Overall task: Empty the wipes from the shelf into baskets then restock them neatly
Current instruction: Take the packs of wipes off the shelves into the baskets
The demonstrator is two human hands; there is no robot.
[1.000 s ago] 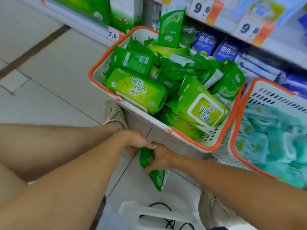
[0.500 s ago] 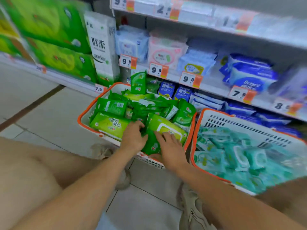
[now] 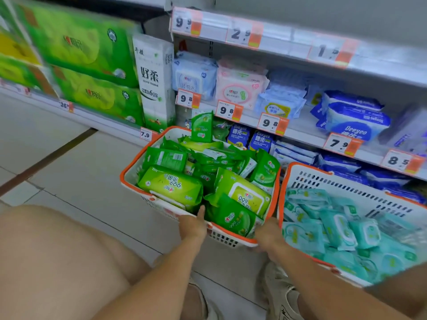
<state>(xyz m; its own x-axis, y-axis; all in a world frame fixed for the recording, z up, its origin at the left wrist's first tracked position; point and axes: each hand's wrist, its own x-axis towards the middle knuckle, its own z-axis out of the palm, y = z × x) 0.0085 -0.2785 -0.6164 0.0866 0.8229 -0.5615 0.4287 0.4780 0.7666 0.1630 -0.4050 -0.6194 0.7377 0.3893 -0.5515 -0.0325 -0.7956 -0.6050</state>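
A white basket with an orange rim (image 3: 233, 233) stands on the floor in front of the shelf, heaped with green wipe packs (image 3: 171, 183). A small green pack (image 3: 233, 218) lies at its near edge, between my hands. My left hand (image 3: 193, 224) grips the near rim, thumb pointing up into the basket. At the near right corner my right hand (image 3: 269, 236) holds the basket, with fingers under its edge. A second orange-rimmed basket (image 3: 323, 181) stands to the right and holds several teal wipe packs (image 3: 335, 229).
The shelves (image 3: 300, 135) behind carry blue and pink wipe packs (image 3: 355, 121) and price tags. Green tissue bales (image 3: 92, 54) and a tall white pack (image 3: 154, 82) stand to the left. My knee (image 3: 57, 250) and shoes (image 3: 279, 294) are close below the baskets.
Both hands lifted a small green pack off the floor into the green basket and let it go. They have drawn back to the basket's near rim, and my view rose towards the shelves.
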